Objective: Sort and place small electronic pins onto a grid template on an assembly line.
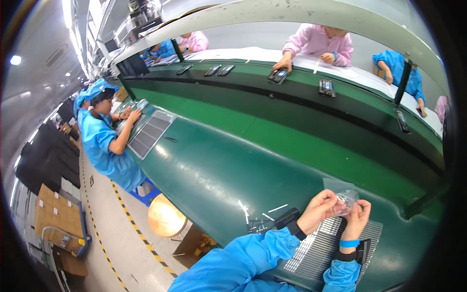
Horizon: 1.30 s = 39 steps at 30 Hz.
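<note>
At the right end of the green bench, both hands pinch a small crumpled clear plastic bag. My left hand grips its left side with thumb and fingertips. Closed on its right side is my right hand. What the bag holds, if anything, is too small to make out. Another flat clear film shows just behind it. Beneath my hands lies a sheet with rows of silver strips, partly covered by my right wrist and sleeve. Small white strips and dark bits lie left of my left forearm.
A raised conveyor runs behind the green bench, carrying dark devices. Co-workers sit across it; another person in blue works at the far left beside a dark panelled sheet. A round stool and carton stand below.
</note>
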### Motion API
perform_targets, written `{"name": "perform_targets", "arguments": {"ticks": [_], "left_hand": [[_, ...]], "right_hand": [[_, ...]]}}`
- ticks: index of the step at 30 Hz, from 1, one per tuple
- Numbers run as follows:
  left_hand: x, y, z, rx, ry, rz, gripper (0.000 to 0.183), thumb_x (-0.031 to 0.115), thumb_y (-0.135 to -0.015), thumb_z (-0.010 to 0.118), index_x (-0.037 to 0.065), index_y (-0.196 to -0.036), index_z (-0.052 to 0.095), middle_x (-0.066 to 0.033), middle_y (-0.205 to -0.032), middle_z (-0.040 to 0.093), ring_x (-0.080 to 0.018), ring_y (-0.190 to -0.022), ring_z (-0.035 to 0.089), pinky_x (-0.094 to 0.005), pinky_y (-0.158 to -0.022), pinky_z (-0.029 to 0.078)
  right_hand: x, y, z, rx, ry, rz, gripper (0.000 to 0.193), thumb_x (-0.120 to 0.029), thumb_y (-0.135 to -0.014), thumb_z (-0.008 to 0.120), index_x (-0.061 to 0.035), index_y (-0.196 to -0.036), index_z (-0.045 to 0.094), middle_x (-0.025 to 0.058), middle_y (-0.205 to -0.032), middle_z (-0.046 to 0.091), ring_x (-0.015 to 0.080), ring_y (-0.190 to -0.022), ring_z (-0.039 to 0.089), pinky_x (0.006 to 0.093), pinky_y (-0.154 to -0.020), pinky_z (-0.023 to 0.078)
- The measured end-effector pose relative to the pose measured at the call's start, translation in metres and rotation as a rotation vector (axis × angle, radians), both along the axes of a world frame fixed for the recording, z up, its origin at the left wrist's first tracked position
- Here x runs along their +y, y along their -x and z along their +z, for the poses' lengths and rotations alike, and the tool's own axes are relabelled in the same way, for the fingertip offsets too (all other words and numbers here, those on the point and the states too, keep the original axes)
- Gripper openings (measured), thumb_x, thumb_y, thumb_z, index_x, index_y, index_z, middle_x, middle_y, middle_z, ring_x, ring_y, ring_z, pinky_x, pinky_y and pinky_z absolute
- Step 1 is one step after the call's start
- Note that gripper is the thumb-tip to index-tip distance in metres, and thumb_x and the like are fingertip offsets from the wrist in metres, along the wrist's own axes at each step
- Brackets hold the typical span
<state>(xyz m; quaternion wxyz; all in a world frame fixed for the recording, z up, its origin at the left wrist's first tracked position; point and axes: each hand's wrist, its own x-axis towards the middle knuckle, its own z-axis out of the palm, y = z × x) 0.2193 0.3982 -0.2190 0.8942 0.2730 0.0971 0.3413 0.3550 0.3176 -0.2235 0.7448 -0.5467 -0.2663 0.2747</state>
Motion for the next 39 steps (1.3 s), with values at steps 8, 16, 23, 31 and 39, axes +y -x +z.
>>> {"name": "perform_targets", "arguments": {"ticks": [8, 16, 23, 31, 39], "left_hand": [[-0.003, -0.006, -0.013, 0.204, -0.261, -0.137, 0.015, 0.017, -0.101, 0.056, 0.002, -0.101, 0.057, -0.0044, -0.087, 0.066, -0.0114, -0.085, 0.063, -0.0266, -0.082, 0.051], [-0.006, -0.003, -0.002, 0.066, -0.088, -0.3, 0.02, 0.02, -0.101, 0.055, 0.005, -0.089, 0.06, 0.002, -0.081, 0.059, -0.0082, -0.079, 0.056, -0.0242, -0.078, 0.048], [-0.005, 0.006, 0.028, -0.204, 0.185, -0.091, 0.027, 0.028, -0.105, 0.049, 0.007, -0.09, 0.057, -0.0008, -0.087, 0.06, -0.0094, -0.083, 0.06, -0.0238, -0.076, 0.05], [-0.014, -0.01, 0.009, 0.27, -0.285, -0.09, 0.017, 0.019, -0.102, 0.054, 0.005, -0.092, 0.052, 0.0008, -0.065, 0.057, -0.0062, -0.059, 0.057, -0.0217, -0.052, 0.045], [-0.036, -0.011, 0.039, 0.575, -0.551, -0.062, 0.026, 0.015, -0.093, 0.066, 0.002, -0.076, 0.051, -0.0016, -0.056, 0.054, -0.0058, -0.054, 0.053, -0.0242, -0.047, 0.04]], "right_hand": [[-0.012, -0.024, -0.009, 0.324, -0.111, 0.185, 0.014, -0.017, -0.101, 0.053, -0.0083, -0.112, 0.053, 0.0027, -0.104, 0.061, 0.0135, -0.094, 0.061, 0.0294, -0.082, 0.053], [-0.021, -0.044, -0.002, 0.585, -0.177, 0.422, 0.026, -0.02, -0.102, 0.051, -0.0056, -0.123, 0.056, 0.0053, -0.118, 0.063, 0.0175, -0.103, 0.063, 0.0346, -0.09, 0.054], [-0.012, -0.02, 0.025, 0.373, -0.088, 0.573, 0.032, -0.024, -0.097, 0.061, 0.0029, -0.113, 0.055, 0.0042, -0.095, 0.063, 0.0124, -0.082, 0.061, 0.025, -0.07, 0.052], [-0.013, -0.024, 0.016, 0.518, -0.043, 0.365, 0.023, -0.03, -0.096, 0.058, -0.0081, -0.092, 0.059, -0.0009, -0.066, 0.055, 0.0098, -0.064, 0.055, 0.0251, -0.056, 0.043], [-0.02, -0.036, 0.011, 0.632, -0.017, 0.223, 0.02, -0.029, -0.096, 0.057, -0.0138, -0.084, 0.057, -0.003, -0.077, 0.06, 0.01, -0.071, 0.058, 0.0264, -0.062, 0.045]]}}
